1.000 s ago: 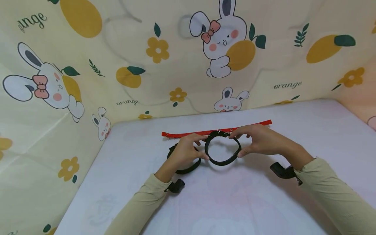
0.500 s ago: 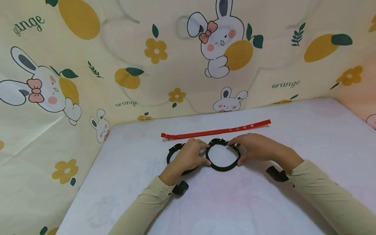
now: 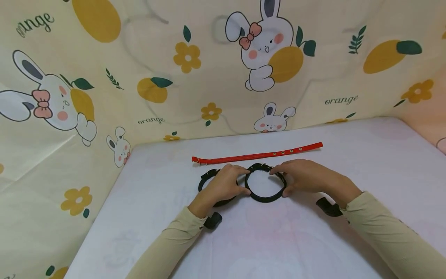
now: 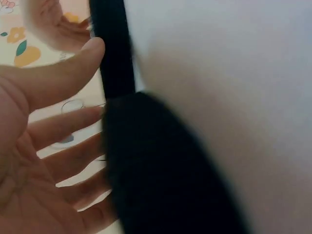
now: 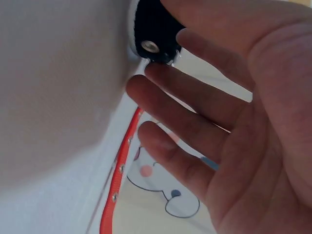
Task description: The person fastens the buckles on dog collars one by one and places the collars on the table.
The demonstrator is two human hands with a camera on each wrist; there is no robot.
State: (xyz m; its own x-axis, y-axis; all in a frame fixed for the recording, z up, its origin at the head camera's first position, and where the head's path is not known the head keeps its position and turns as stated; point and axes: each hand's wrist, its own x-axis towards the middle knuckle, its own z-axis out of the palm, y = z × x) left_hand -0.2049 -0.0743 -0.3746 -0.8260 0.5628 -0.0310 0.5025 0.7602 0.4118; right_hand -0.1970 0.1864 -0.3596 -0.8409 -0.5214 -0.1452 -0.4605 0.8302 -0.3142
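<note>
A black collar (image 3: pixel 265 199), buckled into a ring, lies flat on the table between the two hands. The left hand (image 3: pixel 226 184) holds its left side with thumb and index finger. On the opposite side, the right hand (image 3: pixel 308 175) grips the upper right part near the metal fittings. In the left wrist view the thumb tip rests against the black band (image 4: pixel 112 48). The right wrist view shows a metal stud on the collar (image 5: pixel 156 29), beside the thumb and index finger. A second black ring collar (image 3: pixel 209 173) lies partly hidden beneath the left hand.
A red collar (image 3: pixel 244 157) lies stretched out behind the black ones, its eyelets toward the right. The table (image 3: pixel 265 240) has a pale cover. A patterned cloth (image 3: pixel 216 89) with rabbits and oranges rises along the back and left.
Both hands have lowered the black collar toward the near side, away from the red collar, and set it beside the second black collar. In the last half second little has moved.
</note>
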